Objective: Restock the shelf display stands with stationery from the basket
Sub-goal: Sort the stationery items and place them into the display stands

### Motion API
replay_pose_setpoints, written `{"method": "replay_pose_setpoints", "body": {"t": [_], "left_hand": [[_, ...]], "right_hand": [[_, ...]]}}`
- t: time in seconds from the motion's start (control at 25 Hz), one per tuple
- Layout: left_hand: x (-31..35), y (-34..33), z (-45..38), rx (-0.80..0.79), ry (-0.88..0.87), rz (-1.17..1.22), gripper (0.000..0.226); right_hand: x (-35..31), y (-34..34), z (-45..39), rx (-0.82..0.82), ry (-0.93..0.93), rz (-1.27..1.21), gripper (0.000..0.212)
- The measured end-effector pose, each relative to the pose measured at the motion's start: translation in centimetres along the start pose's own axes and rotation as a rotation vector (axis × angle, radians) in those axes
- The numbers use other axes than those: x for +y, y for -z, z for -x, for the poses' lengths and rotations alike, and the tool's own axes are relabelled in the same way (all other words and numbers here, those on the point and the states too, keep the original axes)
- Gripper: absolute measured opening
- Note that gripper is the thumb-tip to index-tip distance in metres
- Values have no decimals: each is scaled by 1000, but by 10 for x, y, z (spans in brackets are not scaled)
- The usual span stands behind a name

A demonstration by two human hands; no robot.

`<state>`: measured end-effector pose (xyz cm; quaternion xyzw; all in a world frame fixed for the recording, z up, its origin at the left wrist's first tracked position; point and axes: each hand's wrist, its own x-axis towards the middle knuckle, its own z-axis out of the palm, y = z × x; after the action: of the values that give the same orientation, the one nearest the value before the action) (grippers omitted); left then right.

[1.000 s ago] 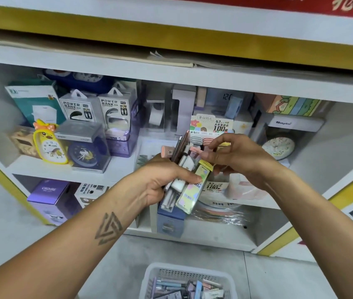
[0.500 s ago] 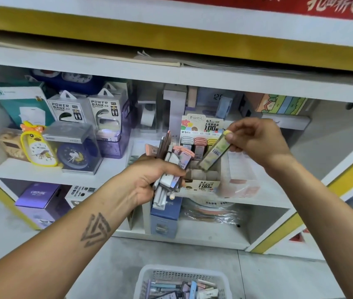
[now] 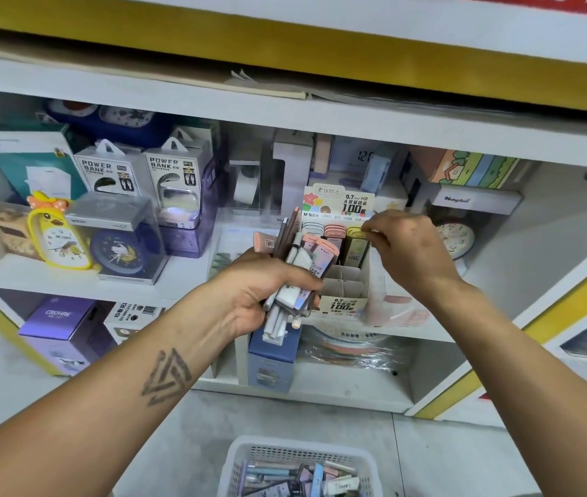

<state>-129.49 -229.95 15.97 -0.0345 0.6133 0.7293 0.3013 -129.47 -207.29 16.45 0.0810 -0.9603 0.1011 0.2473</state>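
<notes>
Head view: right hand (image 3: 407,249) pinches a yellow lead case (image 3: 355,242) into the display stand (image 3: 344,288); left hand (image 3: 267,285) grips the bundle (image 3: 299,274), probably supplying the next piece.

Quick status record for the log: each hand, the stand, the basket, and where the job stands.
left hand: grips a bundle of stationery, held in front of the shelf
right hand: fingertips pinch the top of a yellow lead case at the stand's back right slot
stand: cardboard, back row holds grey, pink and yellow cases; front slots look empty
basket: white, on the floor below, stationery inside
job: unfinished, bundle and basket hold stock
</notes>
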Motion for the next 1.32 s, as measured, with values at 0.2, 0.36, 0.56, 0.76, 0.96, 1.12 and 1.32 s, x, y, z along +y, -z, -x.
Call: {"method": "replay_pose_setpoints", "body": {"t": [0.2, 0.36, 0.56, 0.76, 0.96, 1.12, 1.32], "left_hand": [[0, -1, 0, -33, -21, -4, 26], [-2, -4, 0, -54, -36, 6, 30], [-3, -5, 3, -42, -49, 57, 23], [-4, 0, 3, -5, -53, 61, 21], [-4, 7, 0, 63, -41, 26, 24], [-3, 11, -3, 102, -53, 36, 25], [-4, 10, -1, 62, -35, 17, 32]], "right_hand": [[-19, 8, -4, -83, -322, -518, 12], [-40, 10, 1, -323, -543, -988, 21], [-36, 13, 1, -243, -656, -1082, 10], [-19, 16, -4, -24, -655, -928, 10], [-12, 11, -6, 104, -324, -545, 10], [-20, -1, -3, 159, -61, -250, 12], [-18, -15, -2, 130, 74, -177, 8]]}}
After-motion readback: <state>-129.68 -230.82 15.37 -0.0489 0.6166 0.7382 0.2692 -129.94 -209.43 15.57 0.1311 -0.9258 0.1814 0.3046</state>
